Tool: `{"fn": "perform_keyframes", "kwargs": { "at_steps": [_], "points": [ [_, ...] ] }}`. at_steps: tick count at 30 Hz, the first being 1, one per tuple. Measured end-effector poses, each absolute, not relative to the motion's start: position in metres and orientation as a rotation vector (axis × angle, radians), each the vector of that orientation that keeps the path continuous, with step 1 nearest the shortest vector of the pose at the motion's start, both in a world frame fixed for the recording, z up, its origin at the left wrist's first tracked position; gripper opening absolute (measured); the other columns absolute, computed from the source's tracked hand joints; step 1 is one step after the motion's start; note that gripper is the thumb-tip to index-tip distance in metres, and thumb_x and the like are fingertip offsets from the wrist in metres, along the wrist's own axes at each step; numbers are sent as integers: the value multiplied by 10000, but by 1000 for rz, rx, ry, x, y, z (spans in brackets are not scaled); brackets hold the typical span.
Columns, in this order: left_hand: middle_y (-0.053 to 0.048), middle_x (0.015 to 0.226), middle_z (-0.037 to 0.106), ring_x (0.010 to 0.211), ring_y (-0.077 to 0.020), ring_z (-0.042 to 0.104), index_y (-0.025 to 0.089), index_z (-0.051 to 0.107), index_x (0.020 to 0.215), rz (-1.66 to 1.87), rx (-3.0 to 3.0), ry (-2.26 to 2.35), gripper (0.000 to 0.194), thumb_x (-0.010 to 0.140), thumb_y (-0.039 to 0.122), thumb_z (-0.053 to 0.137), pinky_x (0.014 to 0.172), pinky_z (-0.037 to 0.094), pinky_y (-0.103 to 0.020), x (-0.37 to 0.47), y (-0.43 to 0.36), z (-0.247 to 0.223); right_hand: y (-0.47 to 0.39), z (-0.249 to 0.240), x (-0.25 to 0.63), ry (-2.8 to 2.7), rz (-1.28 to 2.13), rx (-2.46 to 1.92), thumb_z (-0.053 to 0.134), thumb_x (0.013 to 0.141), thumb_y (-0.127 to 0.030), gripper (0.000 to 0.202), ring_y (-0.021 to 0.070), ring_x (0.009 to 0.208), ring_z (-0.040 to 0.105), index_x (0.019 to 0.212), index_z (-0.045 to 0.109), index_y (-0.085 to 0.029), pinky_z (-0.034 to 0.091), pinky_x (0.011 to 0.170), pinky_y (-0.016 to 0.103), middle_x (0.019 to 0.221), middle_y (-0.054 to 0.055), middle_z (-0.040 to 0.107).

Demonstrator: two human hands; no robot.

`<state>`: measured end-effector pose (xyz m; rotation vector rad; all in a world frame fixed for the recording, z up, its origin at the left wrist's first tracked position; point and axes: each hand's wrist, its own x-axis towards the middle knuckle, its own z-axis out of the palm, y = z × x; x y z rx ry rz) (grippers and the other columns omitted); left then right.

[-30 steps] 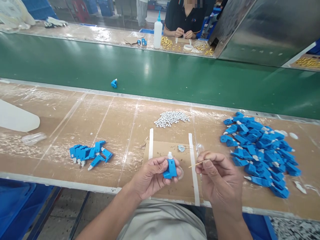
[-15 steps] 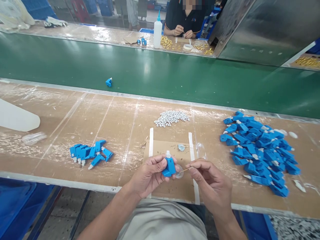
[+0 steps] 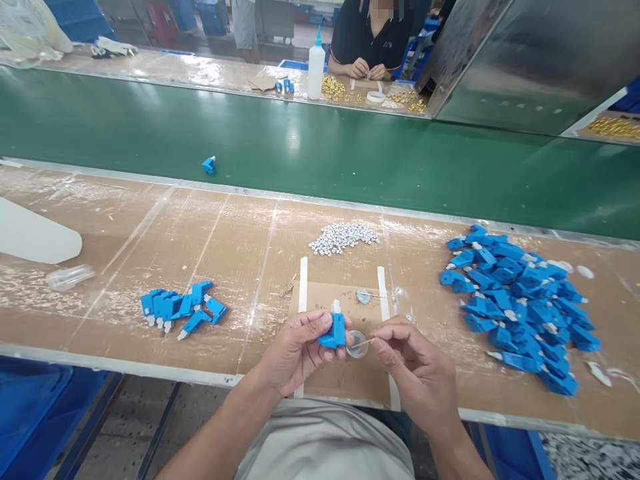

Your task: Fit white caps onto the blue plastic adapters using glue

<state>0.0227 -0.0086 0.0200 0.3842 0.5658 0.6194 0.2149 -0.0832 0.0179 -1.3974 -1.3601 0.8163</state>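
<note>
From where I stand, the person's left hand (image 3: 306,340) has a blue piece (image 3: 332,333) pinched between thumb and fingers, the piece held upright above the bench (image 3: 250,233) with its white tip (image 3: 335,307) pointing away from the body. Just beside it, by the left fingertips, is a small clear cup (image 3: 357,344); the fingers hide part of its rim, so I can't tell whether they hold it or only touch it. The right hand (image 3: 417,363) grips a thin stick (image 3: 371,341) narrowly between thumb and forefinger, its far end reaching to the cup, though from here I can't be sure whether it dips inside or only lies over the rim.

Under the hands lies a cardboard sheet (image 3: 335,387) with white tape (image 3: 303,287) down its sides, and near its far edge sits a pale blue lump (image 3: 363,297) with another stick in it. Beyond that is a spread of small grey bits (image 3: 344,238). A big heap of blue pieces (image 3: 525,300) lies to the right, a smaller group (image 3: 183,307) well off to the left, and a lone blue piece (image 3: 209,165) rests on the green belt (image 3: 320,147). Across it, a co-worker (image 3: 370,33) sits with both hands together, near a white bottle (image 3: 315,72) and some gold parts (image 3: 331,88)
</note>
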Motion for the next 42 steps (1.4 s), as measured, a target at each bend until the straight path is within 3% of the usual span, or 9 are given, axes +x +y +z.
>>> {"fn": "perform_keyframes", "kwargs": {
  "at_steps": [17,29,35,42],
  "points": [
    [-116,833,730,644,-107,683,44,742,983,647,377,567,271,899,295,682,541,512,-120,21,-8,16,-80,22,215,-1493,785,-1440,621,958,-205,78,158,759,581,923,681,-241,452,670,278,861,4,608],
    [-108,854,697,701,-127,643,87,744,1010,690,371,648,242,922,289,644,634,514,-195,8,-5,8,-64,28,251,-1391,618,-1630,640,944,-321,103,167,688,562,908,674,-231,432,623,285,792,2,599],
    [-90,898,680,718,-129,628,125,758,1008,727,284,676,199,912,264,653,674,526,-226,0,-2,2,-10,23,273,-1545,515,-1825,581,957,-396,217,203,725,640,916,674,-205,494,654,314,830,40,695],
    [-85,794,679,649,-126,623,114,767,948,734,214,695,235,830,316,756,638,533,-217,2,-1,3,78,4,280,-1774,364,-1911,564,906,-310,158,233,770,645,866,669,-199,464,709,348,825,49,704]
  ]
}}
